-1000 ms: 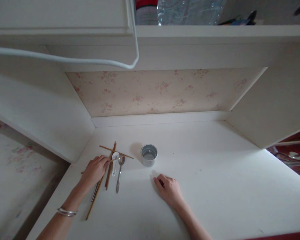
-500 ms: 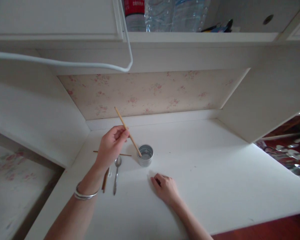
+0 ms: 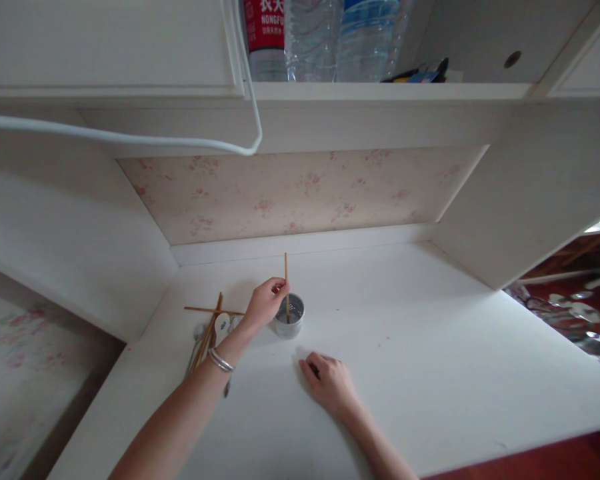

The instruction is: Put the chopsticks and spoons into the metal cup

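Observation:
My left hand (image 3: 266, 303) pinches a wooden chopstick (image 3: 287, 273) and holds it upright with its lower end inside a small round metal holder (image 3: 289, 315) on the white desk (image 3: 405, 360). A silver bracelet sits on that wrist. To the left of the holder lie several more chopsticks (image 3: 207, 330), a white spoon (image 3: 223, 327) and a metal spoon partly hidden under my forearm. My right hand (image 3: 330, 383) rests on the desk in front of the holder, fingers loosely curled, holding nothing.
A floral back panel (image 3: 300, 193) closes the desk's rear. A shelf above holds water bottles (image 3: 330, 37). A white cable (image 3: 130, 137) hangs across the upper left. White side walls stand at the left and right. A bed edge shows lower left.
My left hand picked a chopstick from the pile, carried it right and stood it upright in the metal holder. My right hand stayed in place.

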### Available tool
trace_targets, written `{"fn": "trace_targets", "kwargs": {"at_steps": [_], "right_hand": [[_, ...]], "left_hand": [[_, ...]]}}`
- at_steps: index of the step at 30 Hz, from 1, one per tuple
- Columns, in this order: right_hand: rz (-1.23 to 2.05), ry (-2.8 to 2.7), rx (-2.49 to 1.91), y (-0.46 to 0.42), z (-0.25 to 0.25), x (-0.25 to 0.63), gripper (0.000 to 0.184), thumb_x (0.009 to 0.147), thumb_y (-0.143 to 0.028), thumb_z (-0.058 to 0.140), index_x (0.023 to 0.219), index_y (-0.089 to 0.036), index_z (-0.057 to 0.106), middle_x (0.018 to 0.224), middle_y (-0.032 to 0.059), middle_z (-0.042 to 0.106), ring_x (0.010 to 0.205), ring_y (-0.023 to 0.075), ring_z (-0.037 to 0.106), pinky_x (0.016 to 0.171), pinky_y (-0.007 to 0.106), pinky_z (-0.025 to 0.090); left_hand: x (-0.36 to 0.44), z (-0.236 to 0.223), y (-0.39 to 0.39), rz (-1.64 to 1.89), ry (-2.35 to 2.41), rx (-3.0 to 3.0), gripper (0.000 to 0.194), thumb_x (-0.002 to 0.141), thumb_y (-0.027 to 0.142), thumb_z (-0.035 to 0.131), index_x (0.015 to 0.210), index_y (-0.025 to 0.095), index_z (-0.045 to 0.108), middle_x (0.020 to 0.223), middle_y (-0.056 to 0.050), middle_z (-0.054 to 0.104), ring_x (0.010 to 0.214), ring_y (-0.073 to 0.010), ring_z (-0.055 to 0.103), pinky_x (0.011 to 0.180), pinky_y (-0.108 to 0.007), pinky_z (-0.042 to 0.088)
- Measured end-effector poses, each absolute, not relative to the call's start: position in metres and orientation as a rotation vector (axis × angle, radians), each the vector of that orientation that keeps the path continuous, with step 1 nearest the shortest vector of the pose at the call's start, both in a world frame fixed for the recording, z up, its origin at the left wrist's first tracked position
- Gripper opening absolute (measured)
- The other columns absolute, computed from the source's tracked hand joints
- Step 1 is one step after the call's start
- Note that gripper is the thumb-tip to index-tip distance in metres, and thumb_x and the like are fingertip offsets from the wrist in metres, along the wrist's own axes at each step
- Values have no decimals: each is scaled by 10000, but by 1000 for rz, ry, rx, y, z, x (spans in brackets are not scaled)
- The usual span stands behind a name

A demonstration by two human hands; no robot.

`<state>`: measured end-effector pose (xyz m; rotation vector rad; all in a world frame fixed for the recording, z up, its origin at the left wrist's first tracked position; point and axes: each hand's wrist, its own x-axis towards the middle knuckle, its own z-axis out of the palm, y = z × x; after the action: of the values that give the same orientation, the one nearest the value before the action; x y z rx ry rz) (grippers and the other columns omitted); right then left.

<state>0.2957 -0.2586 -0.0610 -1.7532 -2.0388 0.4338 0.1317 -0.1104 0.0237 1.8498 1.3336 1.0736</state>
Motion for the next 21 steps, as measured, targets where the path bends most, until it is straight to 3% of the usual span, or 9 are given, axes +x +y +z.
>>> {"fn": "trace_targets", "kwargs": {"at_steps": [17,21], "right_hand": [[477,-2020,-1759,-257,-63,295,364,968,-388,386,727,-221,602,653,6,665,575,138,589,545,247,271],[562,-1945,-1748,-256,-65,295,369,947,-423,418,701,-215,599,622,5,634,542,140,548,536,245,281]], "left_hand": [[116,9,-133,1224,1441,1658,345,836,429,588,1051,162,624,1003,-85,629,788,-154,588,754,-290,481],[105,7,-173,1262,1497,1437,326,848,471,559,993,180,586,878,-30,619,769,-150,572,717,-265,457]]}}
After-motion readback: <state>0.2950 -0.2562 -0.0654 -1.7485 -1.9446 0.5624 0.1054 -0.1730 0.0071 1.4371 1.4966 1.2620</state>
